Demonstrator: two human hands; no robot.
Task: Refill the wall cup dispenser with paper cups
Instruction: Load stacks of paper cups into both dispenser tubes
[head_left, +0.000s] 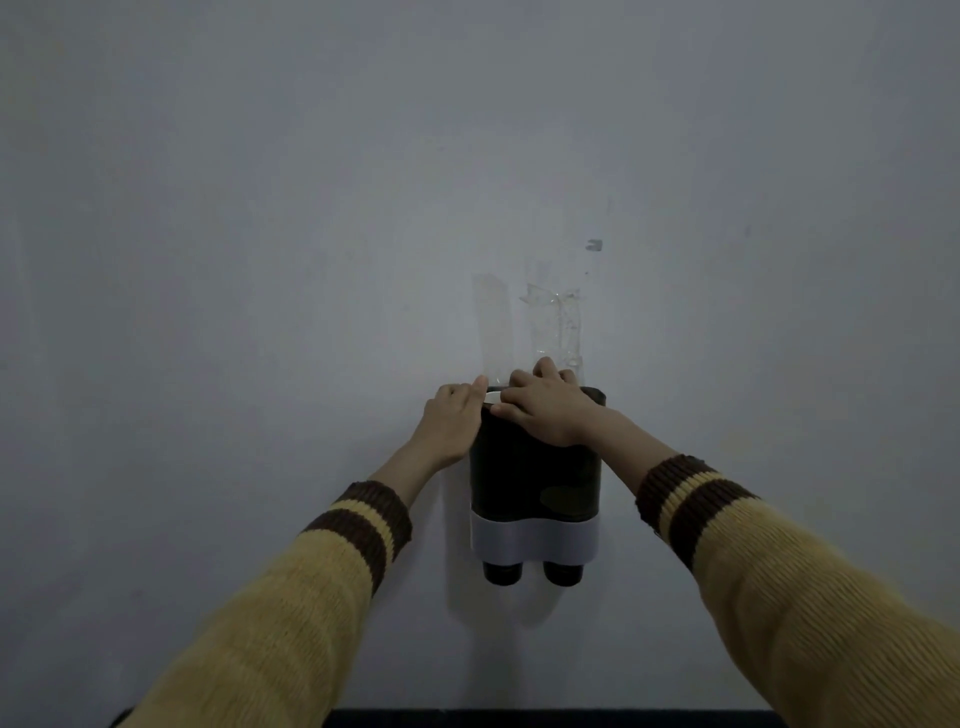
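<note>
as the refill of the wall holder nears its top, the person's right hand (545, 413) lies palm down across the mouth of the holder, fingers fairly straight and spread leftward, pressing rather than gripping anything. the left hand (451, 423) is curled at the upper left corner, thumb laid along the top edge, and appears to clasp the side to steady it; its fingertips are hidden.

between the two hands shows a sliver of pale round paper cup rim (492, 398), sitting at the top opening of the left tube. the dark, twin-tube plastic cup dispenser (535, 483) hangs on the plain grey-white painted wall (260, 208), with a white band (532, 538) round its lower part and two dark cup bottoms (503, 571) poking out beneath, side by side.

above it, strips of clear, wrinkled sticky tape (556, 322) run up the wall, and seem to be what holds the unit. mustard knitted sleeves with brown striped cuffs (779, 582) reach in from below.

the risk, judged from here, lies in that tape: a hard downward push to seat the stack could peel it and drop the whole unit. pressing off-centre could also tilt the top cup so it jams against the tube wall, or crush its thin rim. too much force might shove the lowest cups out past the band.
</note>
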